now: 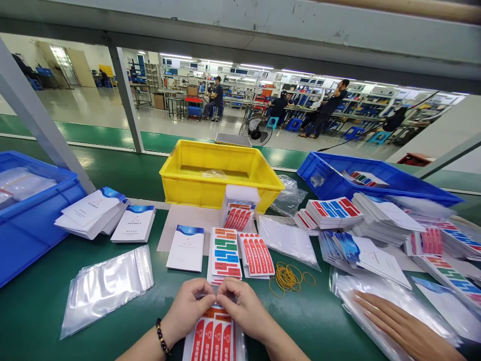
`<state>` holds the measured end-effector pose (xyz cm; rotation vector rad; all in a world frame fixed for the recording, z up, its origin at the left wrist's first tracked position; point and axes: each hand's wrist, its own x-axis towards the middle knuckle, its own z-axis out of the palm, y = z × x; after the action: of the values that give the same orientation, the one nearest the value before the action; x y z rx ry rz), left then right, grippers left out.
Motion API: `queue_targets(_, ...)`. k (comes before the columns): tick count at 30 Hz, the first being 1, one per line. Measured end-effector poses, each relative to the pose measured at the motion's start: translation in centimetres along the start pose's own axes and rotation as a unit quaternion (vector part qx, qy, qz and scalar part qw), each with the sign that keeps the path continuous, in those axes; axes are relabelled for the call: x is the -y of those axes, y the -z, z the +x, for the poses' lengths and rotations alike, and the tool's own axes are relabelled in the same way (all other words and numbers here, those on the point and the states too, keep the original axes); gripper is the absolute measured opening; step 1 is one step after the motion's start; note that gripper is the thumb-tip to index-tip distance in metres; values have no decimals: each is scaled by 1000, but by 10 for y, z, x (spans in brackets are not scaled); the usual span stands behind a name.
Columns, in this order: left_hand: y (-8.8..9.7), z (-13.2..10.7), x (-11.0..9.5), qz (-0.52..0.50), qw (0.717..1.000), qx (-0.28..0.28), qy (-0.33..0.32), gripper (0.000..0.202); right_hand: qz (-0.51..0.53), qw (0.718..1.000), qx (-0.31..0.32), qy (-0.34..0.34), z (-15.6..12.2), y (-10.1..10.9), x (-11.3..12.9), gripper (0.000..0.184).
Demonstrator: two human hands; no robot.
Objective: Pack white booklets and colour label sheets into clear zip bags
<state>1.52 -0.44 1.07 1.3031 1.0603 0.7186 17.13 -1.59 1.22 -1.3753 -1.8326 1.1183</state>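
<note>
Left hand (195, 305) and right hand (241, 305) nearly touching, each grip pinched on the top edge of a clear bag (239, 346), front centre; its near end runs out of view. Bare green desk (160, 301) leftward to the flat empty bags (108, 283); rubber bands (288, 277) crowd the right. Bagged red sticker sheet (212, 338): white Chinese characters. Blue-topped booklet (185, 250): print too small to read.
</note>
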Motion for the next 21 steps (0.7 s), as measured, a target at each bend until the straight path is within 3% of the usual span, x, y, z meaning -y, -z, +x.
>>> queue_targets(11, 8, 2, 4, -51, 998, -5, 21, 25, -3, 1000, -21, -6, -1, 13, -3, 15)
queue_targets(17, 7, 2, 9, -6, 1000, -19, -14, 25, 53, 998, 0, -31, 2, 10, 0, 12)
queue_targets(21, 4, 2, 8, 13, 1000, -21, -18, 24, 38, 999, -8, -28, 1, 7, -1, 15)
